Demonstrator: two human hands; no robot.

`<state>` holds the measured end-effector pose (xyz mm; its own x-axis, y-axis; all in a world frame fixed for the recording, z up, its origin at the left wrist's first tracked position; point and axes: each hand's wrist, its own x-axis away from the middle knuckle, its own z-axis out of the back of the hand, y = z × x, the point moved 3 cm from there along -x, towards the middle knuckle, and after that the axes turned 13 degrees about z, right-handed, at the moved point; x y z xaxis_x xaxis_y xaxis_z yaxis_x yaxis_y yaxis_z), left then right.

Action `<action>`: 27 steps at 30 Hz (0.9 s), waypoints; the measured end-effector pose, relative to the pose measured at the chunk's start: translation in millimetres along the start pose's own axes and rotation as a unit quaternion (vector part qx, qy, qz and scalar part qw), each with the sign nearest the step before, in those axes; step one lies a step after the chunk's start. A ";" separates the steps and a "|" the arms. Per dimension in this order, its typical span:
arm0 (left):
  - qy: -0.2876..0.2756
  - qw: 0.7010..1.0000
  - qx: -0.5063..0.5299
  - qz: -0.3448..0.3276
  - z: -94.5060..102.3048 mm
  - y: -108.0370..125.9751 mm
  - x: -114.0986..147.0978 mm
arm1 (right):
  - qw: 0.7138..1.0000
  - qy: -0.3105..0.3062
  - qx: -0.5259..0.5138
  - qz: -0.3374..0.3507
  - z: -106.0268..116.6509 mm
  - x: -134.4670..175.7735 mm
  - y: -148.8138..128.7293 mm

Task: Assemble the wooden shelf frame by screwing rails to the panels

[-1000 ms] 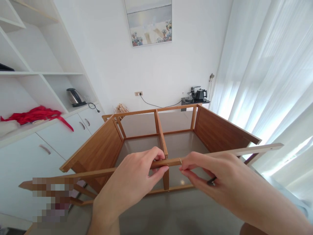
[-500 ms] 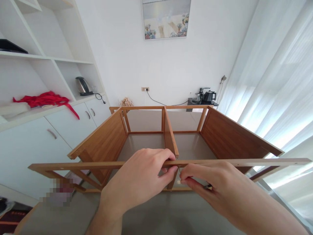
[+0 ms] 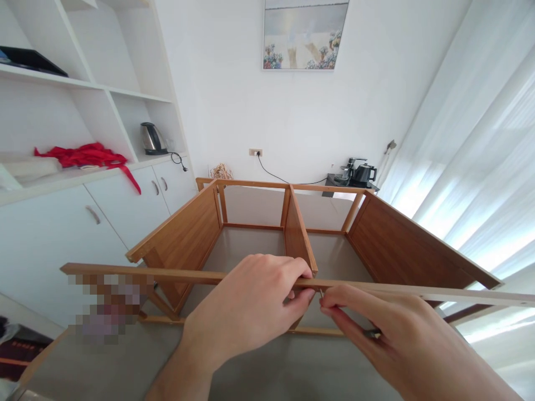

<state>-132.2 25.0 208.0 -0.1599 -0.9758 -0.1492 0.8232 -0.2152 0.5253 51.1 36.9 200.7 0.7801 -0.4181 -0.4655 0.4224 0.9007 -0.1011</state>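
My left hand (image 3: 253, 312) is closed around the near wooden rail (image 3: 175, 273), its thumb and fingers pinching it close to the middle panel. Just behind the grip, the end of the middle wooden panel (image 3: 301, 231) meets the rail or stops close to it; I cannot tell which. To the right, my right hand (image 3: 387, 326) pinches a small thin metal screw (image 3: 321, 293) by the rail's lower side. A dark metal piece (image 3: 373, 333) shows partly under its curled fingers; its kind is hidden.
Left and right wooden side panels (image 3: 184, 231) (image 3: 422, 242) run back to a far rail (image 3: 259, 183). A white cabinet (image 3: 50, 239) stands at left, holding a kettle (image 3: 152, 139) and red cloth (image 3: 90, 155). A curtain (image 3: 472, 150) hangs at right. A blurred patch covers the lower left.
The view has shifted and tilted slightly, so the frame and both hands appear farther right. Both hands keep their places at the rail. The screw's shank shows more clearly above the right fingertips.
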 end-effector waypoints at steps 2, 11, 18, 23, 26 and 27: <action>-0.001 1.000 0.005 0.000 -0.2 -0.5 0.4 | 1.000 0.010 0.000 -0.013 1.0 -0.2 0.4; 0.005 1.000 -0.014 0.001 -1.3 -1.3 -0.4 | 0.997 0.021 0.046 -0.051 -4.5 -4.6 4.1; 0.007 1.000 -0.012 0.000 -1.6 -2.2 0.1 | 0.995 0.021 0.070 -0.061 -10.5 -3.4 13.9; 0.000 1.000 -0.011 0.016 -1.2 -1.2 0.2 | 0.996 0.025 0.061 -0.061 -10.3 -2.0 15.4; 0.013 1.000 -0.023 0.000 -0.6 1.0 -0.4 | 0.996 0.031 0.063 -0.063 -11.0 -3.2 15.1; 0.020 0.999 -0.033 -0.007 -0.6 1.4 -0.7 | 0.995 0.035 0.066 -0.067 -11.2 -3.6 15.3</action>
<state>-130.6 25.4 208.4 -0.1502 -0.9703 -0.1895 0.8552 -0.2237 0.4676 49.6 53.5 191.0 0.6808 -0.5191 -0.5167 0.5806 0.8125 -0.0513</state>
